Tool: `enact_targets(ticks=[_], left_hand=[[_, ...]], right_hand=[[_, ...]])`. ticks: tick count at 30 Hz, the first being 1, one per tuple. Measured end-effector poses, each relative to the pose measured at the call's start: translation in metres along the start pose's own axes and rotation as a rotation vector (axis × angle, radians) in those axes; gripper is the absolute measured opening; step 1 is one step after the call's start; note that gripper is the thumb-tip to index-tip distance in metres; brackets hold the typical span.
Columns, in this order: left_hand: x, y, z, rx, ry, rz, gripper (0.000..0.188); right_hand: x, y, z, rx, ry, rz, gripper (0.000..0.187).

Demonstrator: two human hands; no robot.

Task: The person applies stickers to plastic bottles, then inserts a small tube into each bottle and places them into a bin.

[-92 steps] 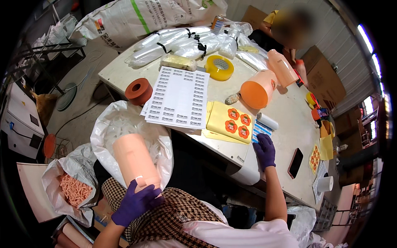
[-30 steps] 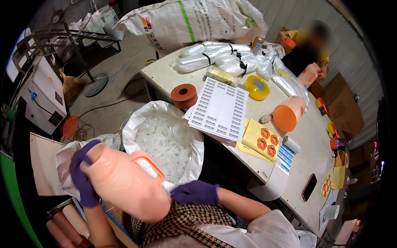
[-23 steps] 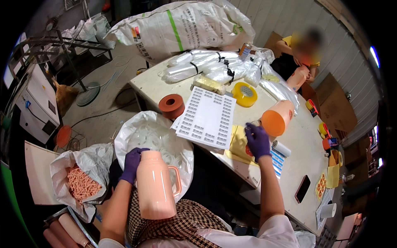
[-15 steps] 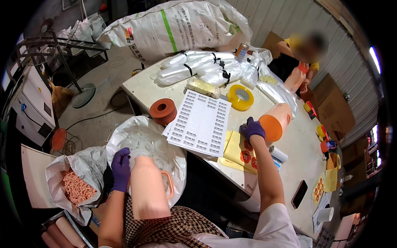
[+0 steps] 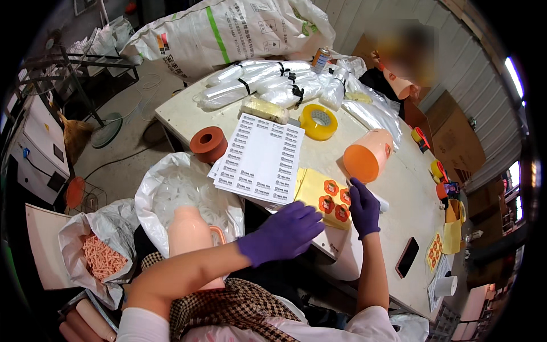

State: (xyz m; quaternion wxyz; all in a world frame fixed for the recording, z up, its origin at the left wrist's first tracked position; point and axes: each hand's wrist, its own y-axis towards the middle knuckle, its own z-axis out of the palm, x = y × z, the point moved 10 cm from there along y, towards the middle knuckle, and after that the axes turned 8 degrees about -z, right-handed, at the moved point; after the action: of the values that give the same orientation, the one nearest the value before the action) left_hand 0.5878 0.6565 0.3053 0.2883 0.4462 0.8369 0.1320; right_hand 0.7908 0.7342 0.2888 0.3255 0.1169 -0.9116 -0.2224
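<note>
Both my hands wear purple gloves. My left hand (image 5: 283, 232) reaches rightward across my body to the table's front edge, its fingers stretched out and slightly bent, holding nothing I can see. My right hand (image 5: 364, 211) is at the right edge of the yellow sticker sheets (image 5: 312, 195), fingers extended; whether it touches them is unclear. Red flower-shaped stickers (image 5: 326, 204) show on the top sheet. A pink jug (image 5: 188, 231) with a side handle rests on my lap, partly hidden by my left forearm. Another pink vessel (image 5: 379, 149) lies on the table beyond my right hand, its orange round end facing me.
On the table are printed label sheets (image 5: 259, 162), a brown tape roll (image 5: 208, 144), a yellow tape roll (image 5: 319, 122), bundled plastic bags (image 5: 225, 94) and a phone (image 5: 407, 257). Left of me stand sacks of clear parts (image 5: 182, 191) and pink pieces (image 5: 102, 257). A person sits across the table.
My left hand has left the jug's side and swung right to the table edge. My right hand has drawn back toward me from beside the lying vessel, uncovering more stickers.
</note>
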Motion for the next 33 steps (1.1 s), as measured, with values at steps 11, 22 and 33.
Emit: enact_targets(ticks=[11,22,33], left_hand=[[0.037,0.024,0.111,-0.026,0.091,-0.109,0.062],[0.043,0.024,0.112,0.011,0.053,-0.154,0.061],[0.040,0.024,0.110,0.007,0.049,-0.141,0.058]], right_hand=[[-0.018,-0.042,0.004,0.075,-0.295,-0.300,0.035],[-0.034,-0.039,0.017,0.154,-0.464,-0.268,0.041],[-0.011,-0.038,0.033,0.268,-0.480,-0.176,0.032]])
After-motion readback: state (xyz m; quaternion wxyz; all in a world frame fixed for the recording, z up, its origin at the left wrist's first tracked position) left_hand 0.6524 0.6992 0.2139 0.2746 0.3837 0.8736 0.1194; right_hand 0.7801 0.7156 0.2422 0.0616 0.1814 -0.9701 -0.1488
